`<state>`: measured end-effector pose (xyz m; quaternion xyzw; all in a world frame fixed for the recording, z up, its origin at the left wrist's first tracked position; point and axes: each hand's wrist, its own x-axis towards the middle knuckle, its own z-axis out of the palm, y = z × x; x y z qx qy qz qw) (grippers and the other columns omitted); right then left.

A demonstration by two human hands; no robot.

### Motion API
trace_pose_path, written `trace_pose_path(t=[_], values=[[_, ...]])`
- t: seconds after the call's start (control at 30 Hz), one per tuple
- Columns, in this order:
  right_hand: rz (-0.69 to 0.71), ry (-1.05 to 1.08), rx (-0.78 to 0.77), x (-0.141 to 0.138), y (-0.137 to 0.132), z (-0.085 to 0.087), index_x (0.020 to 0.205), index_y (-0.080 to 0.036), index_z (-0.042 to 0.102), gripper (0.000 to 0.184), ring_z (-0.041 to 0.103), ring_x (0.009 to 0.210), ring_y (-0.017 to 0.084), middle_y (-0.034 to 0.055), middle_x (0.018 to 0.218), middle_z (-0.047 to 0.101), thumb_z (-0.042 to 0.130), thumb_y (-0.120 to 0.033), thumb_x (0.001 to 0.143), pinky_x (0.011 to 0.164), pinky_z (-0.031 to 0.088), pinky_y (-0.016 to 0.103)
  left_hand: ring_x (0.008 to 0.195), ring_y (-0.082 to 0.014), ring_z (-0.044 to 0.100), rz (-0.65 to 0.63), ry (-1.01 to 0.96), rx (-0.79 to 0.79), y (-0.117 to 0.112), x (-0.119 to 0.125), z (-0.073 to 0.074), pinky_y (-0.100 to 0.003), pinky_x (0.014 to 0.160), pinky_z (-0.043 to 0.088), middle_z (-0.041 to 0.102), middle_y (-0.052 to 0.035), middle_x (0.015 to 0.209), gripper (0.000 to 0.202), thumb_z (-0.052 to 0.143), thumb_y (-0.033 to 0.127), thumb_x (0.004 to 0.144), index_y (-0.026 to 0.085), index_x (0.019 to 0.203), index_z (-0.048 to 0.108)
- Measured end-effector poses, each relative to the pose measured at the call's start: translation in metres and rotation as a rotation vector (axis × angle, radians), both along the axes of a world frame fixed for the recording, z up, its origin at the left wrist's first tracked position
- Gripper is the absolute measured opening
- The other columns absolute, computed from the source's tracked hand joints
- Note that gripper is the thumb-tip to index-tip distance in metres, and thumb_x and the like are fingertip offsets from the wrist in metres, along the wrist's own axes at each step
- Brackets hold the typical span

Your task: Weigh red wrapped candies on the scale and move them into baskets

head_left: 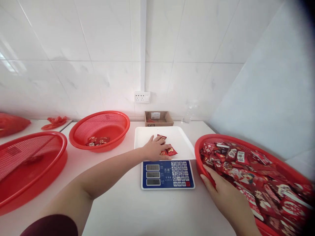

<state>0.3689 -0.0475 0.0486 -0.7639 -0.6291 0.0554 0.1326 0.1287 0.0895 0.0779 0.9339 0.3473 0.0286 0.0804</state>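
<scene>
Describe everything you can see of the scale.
The scale, seemingly plastic, sits flat on the white table, its white tray behind a blue panel. Three grey displays, digits hard to read, fill the panel's left; a keypad with one red key, its right. Red packets lie on the tray, partly under the left hand. Whether the right basket touches it is unclear.

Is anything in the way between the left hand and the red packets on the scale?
No, nothing visible is. The left hand is right over the packets on the white tray, with its fingers seemingly touching them. The right hand is off to the side, holding the basket by its rim.
</scene>
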Motion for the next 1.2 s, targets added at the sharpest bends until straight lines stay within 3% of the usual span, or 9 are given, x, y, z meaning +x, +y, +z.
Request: trace_pose_path(t=[0.17, 0.33, 0.47, 0.6, 0.73, 0.83, 0.93, 1.07, 1.2], values=[[0.012, -0.007, 0.026, 0.000, -0.001, -0.001, 0.124, -0.025, 0.052, 0.050, 0.062, 0.094, 0.025, 0.0063, 0.113, 0.063, 0.028, -0.048, 0.086, 0.069, 0.052, 0.037, 0.130, -0.0313, 0.022, 0.031, -0.024, 0.015, 0.000, -0.007, 0.002, -0.062, 0.101, 0.012, 0.045, -0.0127, 0.128, 0.060, 0.039, 0.066, 0.078, 0.027, 0.122, 0.047], [0.014, -0.016, 0.034, -0.001, -0.001, 0.001, 0.123, -0.026, 0.052, 0.050, 0.064, 0.090, 0.025, 0.0061, 0.112, 0.063, 0.028, -0.047, 0.086, 0.066, 0.052, 0.036, 0.136, -0.0307, 0.005, 0.040, 0.001, -0.148, 0.000, -0.021, 0.014, -0.061, 0.102, 0.012, 0.019, -0.0127, 0.147, 0.066, 0.042, 0.068, 0.075, 0.026, 0.126, 0.042], [0.018, -0.022, 0.018, -0.001, -0.001, 0.001, 0.125, -0.025, 0.050, 0.051, 0.063, 0.091, 0.026, 0.0064, 0.114, 0.062, 0.028, -0.048, 0.086, 0.067, 0.052, 0.036, 0.136, -0.0301, 0.005, 0.043, -0.017, -0.218, 0.004, -0.033, 0.021, -0.056, 0.105, 0.010, 0.006, -0.0104, 0.151, 0.080, 0.042, 0.072, 0.072, 0.027, 0.137, 0.027], [0.016, -0.019, 0.010, -0.001, -0.001, 0.001, 0.125, -0.025, 0.050, 0.052, 0.063, 0.092, 0.027, 0.0071, 0.113, 0.063, 0.027, -0.049, 0.086, 0.067, 0.052, 0.038, 0.136, -0.0306, 0.010, 0.106, -0.064, -0.196, 0.010, -0.033, 0.018, -0.053, 0.106, 0.014, 0.018, -0.0117, 0.148, 0.071, 0.040, 0.064, 0.079, 0.025, 0.137, 0.029], [0.034, -0.013, 0.019, 0.003, 0.001, -0.005, 0.125, -0.025, 0.050, 0.052, 0.063, 0.094, 0.027, 0.0067, 0.114, 0.062, 0.027, -0.050, 0.085, 0.068, 0.052, 0.039, 0.127, -0.0247, 0.033, 0.140, -0.121, -0.155, 0.018, -0.025, 0.011, -0.041, 0.103, 0.027, 0.041, -0.0108, 0.136, 0.041, 0.032, 0.041, 0.090, 0.020, 0.121, 0.050], [0.089, -0.032, 0.066, 0.012, 0.005, -0.017, 0.125, -0.024, 0.050, 0.051, 0.062, 0.096, 0.027, 0.0070, 0.114, 0.062, 0.029, -0.048, 0.085, 0.070, 0.052, 0.040, 0.118, -0.0195, 0.045, 0.140, -0.133, -0.143, 0.026, -0.025, 0.009, -0.031, 0.099, 0.034, 0.053, -0.0059, 0.126, 0.029, 0.036, 0.023, 0.087, 0.020, 0.104, 0.059], [0.158, -0.054, 0.136, 0.021, 0.009, -0.029, 0.128, -0.024, 0.048, 0.050, 0.062, 0.096, 0.027, 0.0071, 0.114, 0.062, 0.033, -0.045, 0.085, 0.073, 0.052, 0.041, 0.107, -0.0179, 0.054, 0.178, -0.150, -0.153, 0.030, -0.032, 0.012, -0.029, 0.090, 0.042, 0.060, -0.0029, 0.117, 0.033, 0.039, 0.013, 0.080, 0.021, 0.106, 0.057], [0.175, -0.067, 0.153, 0.025, 0.011, -0.038, 0.128, -0.024, 0.047, 0.049, 0.062, 0.094, 0.027, 0.0061, 0.115, 0.061, 0.035, -0.043, 0.085, 0.074, 0.051, 0.041, 0.108, -0.0148, 0.054, 0.168, -0.198, -0.187, 0.025, -0.041, 0.015, -0.025, 0.090, 0.042, 0.059, -0.0005, 0.120, 0.045, 0.038, 0.012, 0.078, 0.023, 0.122, 0.045], [0.177, -0.068, 0.190, 0.026, 0.011, -0.041, 0.130, -0.026, 0.045, 0.050, 0.063, 0.093, 0.028, 0.0056, 0.112, 0.063, 0.038, -0.043, 0.083, 0.078, 0.050, 0.043, 0.110, -0.0180, 0.053, 0.144, -0.231, -0.188, 0.021, -0.042, 0.015, -0.030, 0.094, 0.040, 0.059, -0.0036, 0.120, 0.039, 0.038, 0.025, 0.085, 0.020, 0.122, 0.047]])
